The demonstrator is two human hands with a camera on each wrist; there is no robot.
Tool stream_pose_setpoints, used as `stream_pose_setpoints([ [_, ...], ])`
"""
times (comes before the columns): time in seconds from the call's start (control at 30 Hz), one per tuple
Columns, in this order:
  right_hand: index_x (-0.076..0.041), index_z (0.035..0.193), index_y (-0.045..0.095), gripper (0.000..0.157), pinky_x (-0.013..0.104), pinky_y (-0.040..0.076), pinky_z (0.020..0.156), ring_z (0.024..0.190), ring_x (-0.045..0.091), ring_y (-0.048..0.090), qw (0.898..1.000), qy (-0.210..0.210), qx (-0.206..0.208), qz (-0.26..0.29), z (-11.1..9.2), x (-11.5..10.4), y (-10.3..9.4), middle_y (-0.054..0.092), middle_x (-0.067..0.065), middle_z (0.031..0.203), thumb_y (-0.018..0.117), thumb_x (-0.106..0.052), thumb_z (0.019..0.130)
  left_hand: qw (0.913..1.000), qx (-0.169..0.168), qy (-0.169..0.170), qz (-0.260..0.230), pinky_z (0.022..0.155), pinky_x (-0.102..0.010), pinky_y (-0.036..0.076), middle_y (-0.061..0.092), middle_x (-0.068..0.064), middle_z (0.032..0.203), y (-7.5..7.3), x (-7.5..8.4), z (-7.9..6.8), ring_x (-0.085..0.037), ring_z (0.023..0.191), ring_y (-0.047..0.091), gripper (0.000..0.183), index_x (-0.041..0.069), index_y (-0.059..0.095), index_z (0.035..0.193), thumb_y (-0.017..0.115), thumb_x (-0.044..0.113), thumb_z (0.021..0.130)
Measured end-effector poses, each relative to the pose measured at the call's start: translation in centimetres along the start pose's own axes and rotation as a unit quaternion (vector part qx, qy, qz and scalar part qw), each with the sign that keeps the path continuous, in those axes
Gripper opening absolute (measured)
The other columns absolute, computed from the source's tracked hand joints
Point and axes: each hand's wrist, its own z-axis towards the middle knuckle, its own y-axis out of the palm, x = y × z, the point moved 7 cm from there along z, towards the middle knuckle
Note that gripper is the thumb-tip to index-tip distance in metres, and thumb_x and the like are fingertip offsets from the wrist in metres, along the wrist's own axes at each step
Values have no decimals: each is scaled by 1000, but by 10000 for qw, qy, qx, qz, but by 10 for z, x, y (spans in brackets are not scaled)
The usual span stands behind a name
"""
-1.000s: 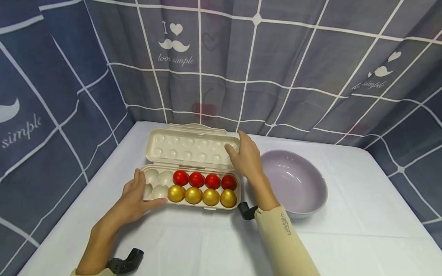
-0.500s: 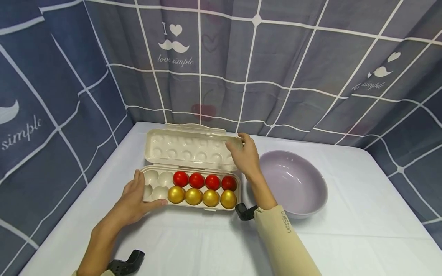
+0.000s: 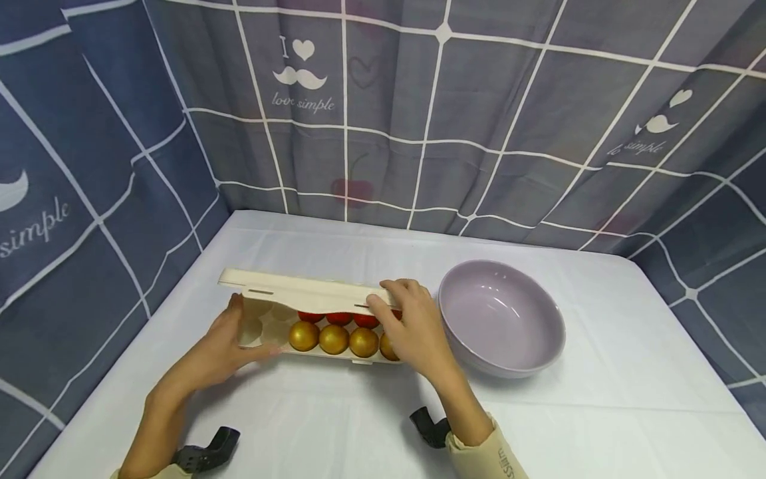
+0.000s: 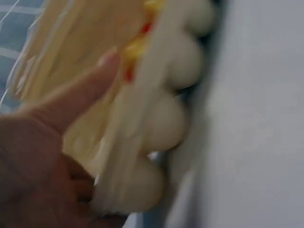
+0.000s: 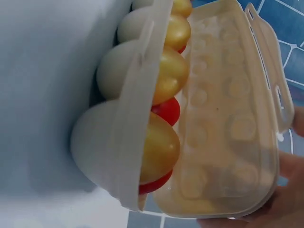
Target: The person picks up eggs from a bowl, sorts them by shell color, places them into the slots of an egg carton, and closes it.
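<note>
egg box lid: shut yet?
Not shut. The lid hangs part-way down in the right hand; gold eggs show in the gap beneath.

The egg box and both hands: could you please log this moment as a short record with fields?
egg box: cream plastic tray on the white tablecloth, lid half lowered over it
contents: gold eggs in the near row, red eggs behind, left cups bare
right hand: right hand holds the lid's front edge, fingers curled over it
left hand: left hand rests on the tray's left end, thumb along the front
nearby: lilac bowl, right of the box, nothing seen in it
</note>
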Motion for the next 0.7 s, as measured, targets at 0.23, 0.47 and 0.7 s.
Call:
stream_pose_setpoints([
  [0.23,-4,131,62,58,51,35,108,131,37,44,9888,-626,-888,-1025,-19,-5,12,55,23,136,68,-46,90,9716,-562,-901,-2112,110,-30,28,-1,-27,160,-17,-21,-6,-44,145,4,106,11,-23,154,65,14,95],
  [0.47,-15,129,62,62,45,47,85,106,31,50,9655,-1165,-1161,-2021,-28,-15,26,59,15,117,81,-44,77,9983,286,-486,141,110,-67,-4,-21,-20,160,-23,8,-5,-39,145,-18,122,8,-16,155,80,33,84],
  [0.7,-19,130,58,64,56,52,85,120,42,51,9419,-796,-1146,-3055,-39,-15,46,57,21,128,87,-30,74,9677,-154,277,2502,110,-66,16,33,-29,152,10,46,-2,-54,140,21,91,-1,36,150,83,31,78],
])
